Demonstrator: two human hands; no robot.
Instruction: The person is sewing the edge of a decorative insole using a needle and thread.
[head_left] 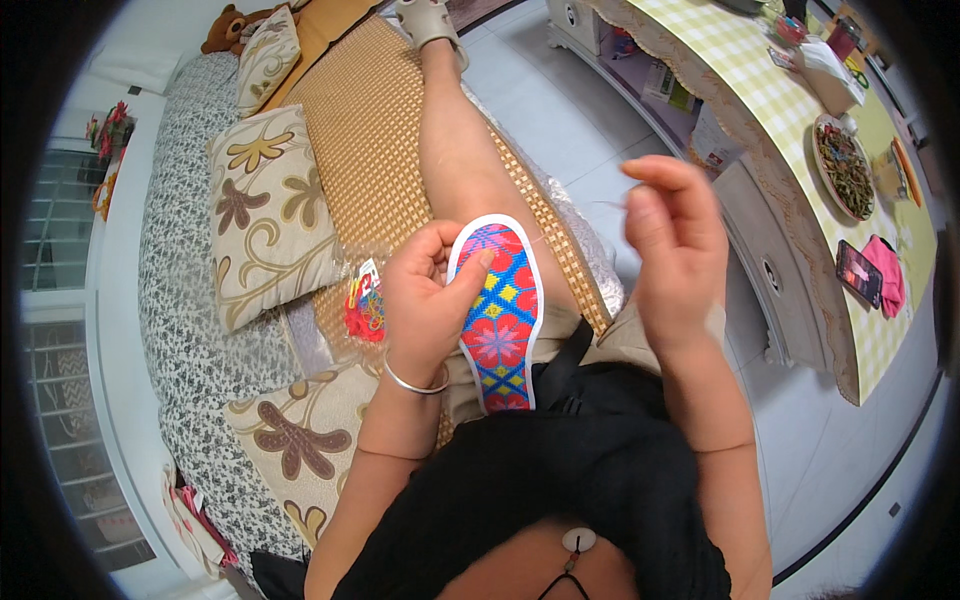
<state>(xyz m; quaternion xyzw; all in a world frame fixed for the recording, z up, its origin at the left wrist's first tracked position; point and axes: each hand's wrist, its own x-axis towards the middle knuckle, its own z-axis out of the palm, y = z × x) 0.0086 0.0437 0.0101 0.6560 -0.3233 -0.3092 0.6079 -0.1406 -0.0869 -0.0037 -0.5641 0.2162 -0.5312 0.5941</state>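
My left hand (422, 295) grips the edge of an embroidered insole (497, 335), thumb lying on its face and fingers behind. The insole has a white border and red flowers with blue and yellow cross-stitch bands. To its right, my right hand (680, 235) is raised with thumb and index finger bent toward each other. A thin thread (603, 204) shows faintly by these fingertips and seems to run toward the insole's upper edge. Whether a needle is there is too fine to make out. Beside my left wrist lies a plastic bag of coloured threads (365, 308).
I sit on a sofa with a woven mat (365, 130) and patterned cushions (270, 215). At the right stands a table with a checked cloth (800, 95), holding a plate of food (843, 168), a phone (860, 274) and a pink cloth (886, 270). A teddy bear (228, 30) sits far left.
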